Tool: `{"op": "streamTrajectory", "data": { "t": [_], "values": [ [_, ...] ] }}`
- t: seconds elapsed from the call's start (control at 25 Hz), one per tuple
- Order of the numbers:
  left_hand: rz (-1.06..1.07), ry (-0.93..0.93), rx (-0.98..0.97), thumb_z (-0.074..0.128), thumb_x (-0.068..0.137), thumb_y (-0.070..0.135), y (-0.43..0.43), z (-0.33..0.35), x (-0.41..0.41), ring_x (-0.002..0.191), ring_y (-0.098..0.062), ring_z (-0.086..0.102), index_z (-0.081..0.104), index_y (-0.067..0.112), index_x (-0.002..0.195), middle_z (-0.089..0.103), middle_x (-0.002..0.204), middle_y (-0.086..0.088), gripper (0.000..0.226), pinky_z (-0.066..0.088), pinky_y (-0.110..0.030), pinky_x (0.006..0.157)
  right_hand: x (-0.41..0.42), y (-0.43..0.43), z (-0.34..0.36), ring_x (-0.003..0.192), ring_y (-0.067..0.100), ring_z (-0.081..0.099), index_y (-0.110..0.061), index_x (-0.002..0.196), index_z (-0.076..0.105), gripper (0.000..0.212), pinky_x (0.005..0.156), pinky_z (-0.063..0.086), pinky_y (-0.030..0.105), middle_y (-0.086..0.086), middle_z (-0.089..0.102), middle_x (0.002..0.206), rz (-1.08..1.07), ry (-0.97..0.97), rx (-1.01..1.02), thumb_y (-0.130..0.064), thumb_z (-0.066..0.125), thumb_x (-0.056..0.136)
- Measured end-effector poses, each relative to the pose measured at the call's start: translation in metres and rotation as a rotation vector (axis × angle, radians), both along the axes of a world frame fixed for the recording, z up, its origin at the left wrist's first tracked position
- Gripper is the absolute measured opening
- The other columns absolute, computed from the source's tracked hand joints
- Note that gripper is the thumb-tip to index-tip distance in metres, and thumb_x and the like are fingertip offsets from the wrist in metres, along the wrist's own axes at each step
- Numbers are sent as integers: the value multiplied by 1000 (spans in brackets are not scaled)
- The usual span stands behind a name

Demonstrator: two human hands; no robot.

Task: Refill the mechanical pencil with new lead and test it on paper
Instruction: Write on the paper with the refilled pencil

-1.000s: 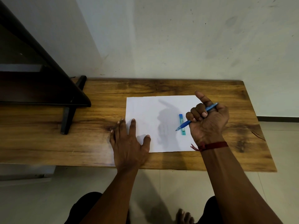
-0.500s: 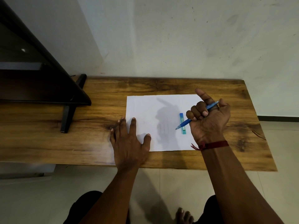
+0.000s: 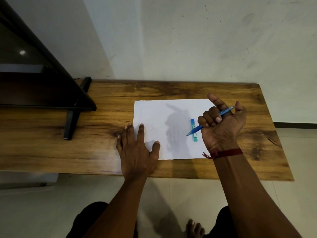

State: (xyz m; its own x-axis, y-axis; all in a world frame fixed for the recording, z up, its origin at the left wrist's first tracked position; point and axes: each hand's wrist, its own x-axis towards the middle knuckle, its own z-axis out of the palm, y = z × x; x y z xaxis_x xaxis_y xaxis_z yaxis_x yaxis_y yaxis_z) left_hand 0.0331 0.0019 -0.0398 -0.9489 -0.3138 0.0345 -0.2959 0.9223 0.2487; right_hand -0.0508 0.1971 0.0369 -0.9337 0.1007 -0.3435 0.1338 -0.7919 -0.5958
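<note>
A white sheet of paper (image 3: 164, 117) lies on the wooden table (image 3: 171, 90). My right hand (image 3: 223, 127) is closed in a fist around a blue mechanical pencil (image 3: 197, 129), held above the sheet's right side. Its tip points down-left and its back end sticks out by the thumb, which rests near that end. A slim blue and teal lead case (image 3: 194, 133) lies flat on the paper, just under the pencil's tip. My left hand (image 3: 137, 152) lies flat, fingers spread, pressing the sheet's lower left corner.
A dark black stand with angled legs (image 3: 72, 121) occupies the table's left part. The wall runs right behind the table. The table's front edge is close to my knees, and tiled floor shows below.
The view has shifted slightly. My right hand with the pencil has risen a little and its thumb has closed toward the pencil's back end. The left hand has stayed put.
</note>
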Motion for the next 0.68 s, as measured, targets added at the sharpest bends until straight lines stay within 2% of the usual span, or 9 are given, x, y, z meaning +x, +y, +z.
{"op": "streamTrajectory", "data": {
  "t": [0.2,0.36,0.48,0.6,0.68],
  "values": [
    [0,7,10,36,79,65,0,-1,-1,142,-30,25,35,24,144,31,154,-12,77,16,-50,115,-1,-2,0,36,8,22,-4,95,68,56,42,24,19,-6,30,38,5,-28,-28,-34,21,94],
    [2,14,5,37,79,65,0,-2,0,142,-31,26,35,24,144,31,153,-12,77,16,-50,115,0,-4,0,36,8,23,-2,102,65,60,42,23,19,-5,32,40,4,-10,-38,-38,17,96],
    [3,14,2,37,79,65,0,-1,-1,142,-31,26,35,24,144,32,153,-12,77,16,-50,115,0,-2,-1,38,9,24,-5,95,63,59,44,23,21,-3,33,44,-8,22,-33,-45,21,94],
    [-1,13,-1,39,79,65,0,0,-1,142,-31,27,35,23,144,32,153,-12,77,16,-50,115,-2,-3,-2,43,11,27,-12,79,57,39,47,25,24,0,37,50,-2,39,-2,-37,29,90],
    [-1,8,0,38,79,65,0,0,-1,142,-31,26,34,24,144,32,153,-12,77,16,-50,115,-3,-6,-1,48,13,32,-14,77,52,30,51,29,27,1,41,56,2,51,21,-30,32,94]
  ]
}}
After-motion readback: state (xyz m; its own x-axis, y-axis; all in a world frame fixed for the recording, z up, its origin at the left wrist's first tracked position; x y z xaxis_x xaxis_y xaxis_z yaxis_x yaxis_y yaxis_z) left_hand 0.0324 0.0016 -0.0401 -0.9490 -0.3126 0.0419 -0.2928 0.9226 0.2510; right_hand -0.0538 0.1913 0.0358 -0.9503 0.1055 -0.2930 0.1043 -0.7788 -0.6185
